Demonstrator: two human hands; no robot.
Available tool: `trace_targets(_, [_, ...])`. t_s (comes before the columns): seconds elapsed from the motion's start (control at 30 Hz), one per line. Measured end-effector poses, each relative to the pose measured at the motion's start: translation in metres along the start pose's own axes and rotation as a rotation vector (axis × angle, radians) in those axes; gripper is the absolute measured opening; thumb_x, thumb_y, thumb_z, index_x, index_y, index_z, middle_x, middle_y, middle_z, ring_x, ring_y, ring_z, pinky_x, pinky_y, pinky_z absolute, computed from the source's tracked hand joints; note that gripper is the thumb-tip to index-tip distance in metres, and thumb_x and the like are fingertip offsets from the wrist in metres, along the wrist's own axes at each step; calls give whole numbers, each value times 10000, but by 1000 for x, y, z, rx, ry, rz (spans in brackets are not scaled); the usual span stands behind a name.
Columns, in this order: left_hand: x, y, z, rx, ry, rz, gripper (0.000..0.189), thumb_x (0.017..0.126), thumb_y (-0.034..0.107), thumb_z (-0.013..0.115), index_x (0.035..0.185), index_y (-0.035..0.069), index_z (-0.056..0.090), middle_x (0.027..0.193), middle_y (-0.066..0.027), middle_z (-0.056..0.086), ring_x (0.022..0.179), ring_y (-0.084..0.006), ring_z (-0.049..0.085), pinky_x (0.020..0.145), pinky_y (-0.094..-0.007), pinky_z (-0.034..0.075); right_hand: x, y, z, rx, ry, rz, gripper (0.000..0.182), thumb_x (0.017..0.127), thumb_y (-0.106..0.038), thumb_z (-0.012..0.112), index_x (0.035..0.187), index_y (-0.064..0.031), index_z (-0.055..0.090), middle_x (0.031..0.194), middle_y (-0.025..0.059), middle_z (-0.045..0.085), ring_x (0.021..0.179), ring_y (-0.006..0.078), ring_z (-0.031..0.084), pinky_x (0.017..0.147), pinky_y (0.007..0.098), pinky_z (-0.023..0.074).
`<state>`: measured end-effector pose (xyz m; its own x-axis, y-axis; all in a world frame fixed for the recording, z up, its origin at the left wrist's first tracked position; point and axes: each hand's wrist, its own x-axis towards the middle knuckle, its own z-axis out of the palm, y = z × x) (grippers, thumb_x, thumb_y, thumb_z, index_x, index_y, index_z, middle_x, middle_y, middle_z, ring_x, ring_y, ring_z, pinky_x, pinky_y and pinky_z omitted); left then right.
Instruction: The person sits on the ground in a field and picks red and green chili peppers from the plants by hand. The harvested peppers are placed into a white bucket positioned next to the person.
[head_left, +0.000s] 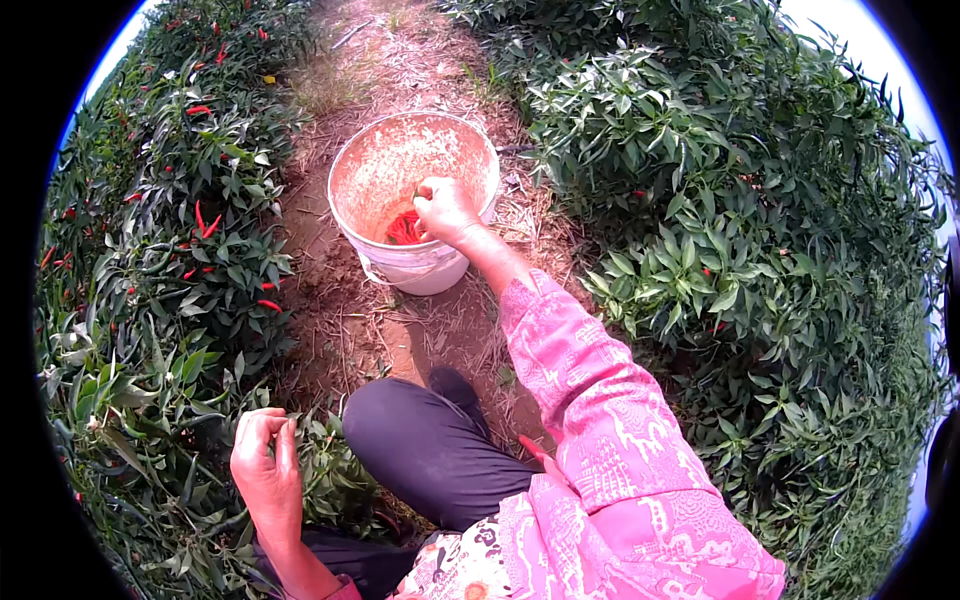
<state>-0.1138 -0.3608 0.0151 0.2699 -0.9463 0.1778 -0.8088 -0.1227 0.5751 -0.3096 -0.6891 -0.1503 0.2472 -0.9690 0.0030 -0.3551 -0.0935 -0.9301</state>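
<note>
My right hand reaches over the mouth of a white plastic bucket, its fingers bent downward. Something small and green shows at its fingertips; whether they grip it is unclear. Red chili peppers lie at the bottom of the bucket, partly hidden by this hand. The bucket's inner wall is stained, and a handle hangs on its near side. Low at the left, my left hand is raised beside the chili plants, fingers curled in near the thumb. What it might hold is hidden.
Chili bushes with ripe red chilies line the left side. Denser green bushes crowd the right. Between them runs a dirt path strewn with dry straw. My bent knee in dark trousers rises just behind the bucket.
</note>
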Motion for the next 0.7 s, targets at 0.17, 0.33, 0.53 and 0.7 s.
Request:
trace_targets(0.17, [9, -4, 2, -42, 49, -24, 117, 826, -43, 624, 772, -7, 528, 720, -34, 507, 602, -117, 417, 572, -246, 367, -167, -16, -77, -31, 156, -1, 212, 841, -196, 653, 812, 0, 576, 694, 111, 604, 634, 186, 552, 618, 356, 462])
trace_targets(0.33, [12, 40, 9, -106, -185, 117, 582, 799, -57, 614, 1345, 114, 513, 1116, -34, 581, 782, -116, 513, 717, -250, 458, -314, 40, -190, 430, 555, 572, 215, 918, -254, 604, 802, -74, 578, 632, -42, 446, 502, 38, 395, 410, 201, 310])
trace_targets(0.53, [-10, 42, 29, -68, -365, 191, 537, 783, -51, 638, 1291, 87, 532, 1108, -86, 608, 770, -172, 583, 708, -294, 495, -391, 107, -299, 213, 1080, 428, 246, 868, -86, 639, 1100, -19, 592, 822, 9, 607, 651, 75, 547, 487, 199, 434])
trace_targets(0.7, [-40, 64, 37, -133, -471, 221, 514, 788, -64, 620, 1276, 78, 542, 1063, -88, 616, 763, -163, 594, 701, -284, 497, -361, 125, -331, 346, 986, 429, 253, 787, -207, 752, 992, -122, 631, 812, -51, 610, 673, 65, 551, 524, 222, 451])
